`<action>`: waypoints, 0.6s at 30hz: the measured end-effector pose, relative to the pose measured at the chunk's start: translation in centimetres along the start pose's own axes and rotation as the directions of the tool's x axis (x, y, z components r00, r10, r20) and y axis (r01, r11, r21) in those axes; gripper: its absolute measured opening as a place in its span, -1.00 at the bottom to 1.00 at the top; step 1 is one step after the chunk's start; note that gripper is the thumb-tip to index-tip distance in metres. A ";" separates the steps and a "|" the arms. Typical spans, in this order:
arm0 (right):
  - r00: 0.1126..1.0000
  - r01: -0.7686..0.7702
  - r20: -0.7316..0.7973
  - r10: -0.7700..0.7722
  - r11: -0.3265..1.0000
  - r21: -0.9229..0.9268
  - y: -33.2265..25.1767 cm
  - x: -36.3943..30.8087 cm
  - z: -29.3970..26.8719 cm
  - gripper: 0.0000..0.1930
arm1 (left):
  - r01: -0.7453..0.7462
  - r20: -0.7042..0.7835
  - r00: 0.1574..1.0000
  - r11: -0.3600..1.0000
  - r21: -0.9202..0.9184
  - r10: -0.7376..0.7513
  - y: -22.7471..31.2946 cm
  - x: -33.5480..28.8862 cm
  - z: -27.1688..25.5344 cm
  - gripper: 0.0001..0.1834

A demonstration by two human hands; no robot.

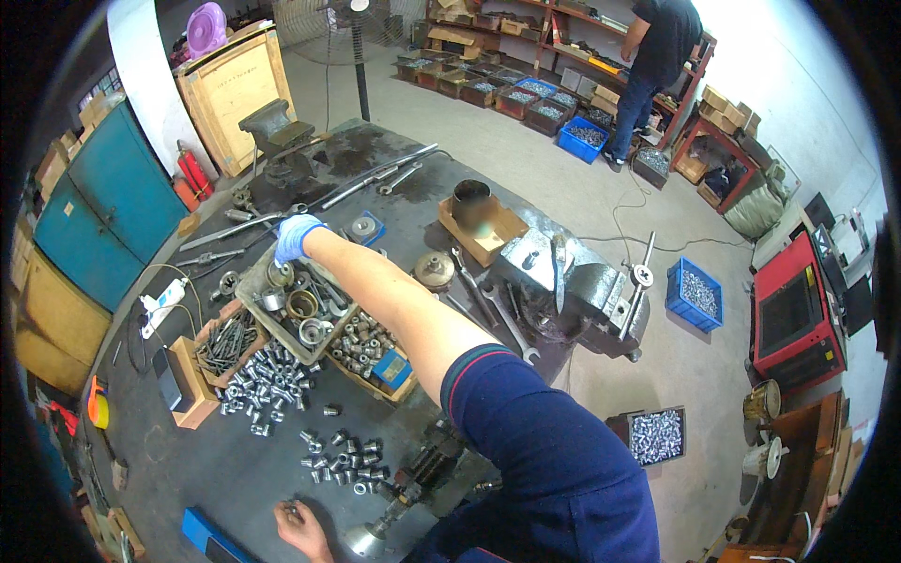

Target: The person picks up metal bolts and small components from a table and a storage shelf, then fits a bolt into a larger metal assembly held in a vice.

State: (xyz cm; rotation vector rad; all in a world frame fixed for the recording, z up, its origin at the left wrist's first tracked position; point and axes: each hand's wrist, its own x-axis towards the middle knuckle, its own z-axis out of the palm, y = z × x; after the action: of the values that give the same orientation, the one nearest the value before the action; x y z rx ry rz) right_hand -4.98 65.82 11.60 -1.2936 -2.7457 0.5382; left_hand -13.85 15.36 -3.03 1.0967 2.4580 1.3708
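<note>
My right arm stretches across the bench, and my right hand (297, 237), in a blue glove, is at the far edge of a grey plastic tray (251, 293). Metal rings, sockets and fittings (302, 304) fill this tray. The glove's fingers point down toward the parts; their tips are hidden, so I cannot tell if they grip anything. Low in the view, my bare left hand (302, 530) is curled above the bench, its fingers closed around a small thing I cannot make out. Near it lies a loose group of shiny metal fittings (347, 460), with a bigger pile of fittings (267, 385) beyond.
Beside the tray stand a box of hex fittings (361, 347) and a box of long screws (228, 342). A bench vise (582, 286), wrenches (507, 319) and a cardboard box with a dark cup (483, 225) are on the right. Another person (652, 75) stands by the shelves.
</note>
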 end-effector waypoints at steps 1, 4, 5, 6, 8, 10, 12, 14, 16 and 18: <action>1.000 0.002 -0.002 -0.002 1.000 0.003 0.0 0.0 0.1 -0.47 | 0.001 0.009 1.000 1.000 0.013 -0.001 0.0 0.0 -0.1 -0.89; 1.000 0.004 0.000 -0.004 1.000 0.005 0.1 -0.1 0.1 -0.47 | -0.008 0.016 1.000 1.000 0.016 0.008 -0.3 0.0 -0.2 -0.89; 1.000 0.002 -0.002 -0.002 1.000 0.008 0.1 -0.1 0.1 -0.47 | -0.014 0.015 1.000 1.000 0.011 0.014 -0.4 0.0 -0.1 -0.89; 1.000 0.001 -0.005 -0.001 1.000 0.011 0.2 -0.1 0.1 -0.48 | -0.020 0.009 1.000 1.000 0.003 0.020 -0.5 0.0 -0.1 -0.89; 1.000 -0.002 -0.007 0.002 1.000 0.018 0.4 -0.1 0.2 -0.48 | -0.033 -0.001 0.999 0.999 -0.014 0.033 -0.7 0.1 0.1 -0.89; 1.000 -0.002 -0.006 0.002 1.000 0.026 0.5 0.0 0.2 -0.47 | -0.024 0.008 1.000 1.000 0.016 0.024 0.2 0.1 0.0 -0.89; 1.000 -0.001 -0.004 0.001 1.000 0.020 0.7 0.3 0.4 -0.46 | -0.015 0.019 1.000 0.999 0.039 0.014 0.7 0.2 -0.1 -0.89; 0.999 0.024 -0.027 -0.024 1.000 0.006 1.0 0.6 0.6 -0.47 | -0.003 0.027 1.000 0.998 0.058 0.001 0.9 0.2 -0.3 -0.89; 0.992 0.113 -0.049 -0.113 0.994 -0.017 -0.9 0.7 1.3 -0.48 | -0.095 -0.062 0.993 0.993 0.076 0.100 -0.3 -0.1 -0.5 -0.89; 0.986 0.163 0.033 -0.161 0.981 -0.101 -1.9 0.0 0.7 -0.43 | -0.066 -0.088 0.993 0.993 0.093 0.075 -0.9 -1.2 -0.4 -0.89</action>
State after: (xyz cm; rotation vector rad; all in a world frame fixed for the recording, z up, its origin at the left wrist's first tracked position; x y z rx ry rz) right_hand -6.51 64.53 11.58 -1.0749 -2.9002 0.4064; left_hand -13.60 14.00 -3.74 1.1759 2.5931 1.3711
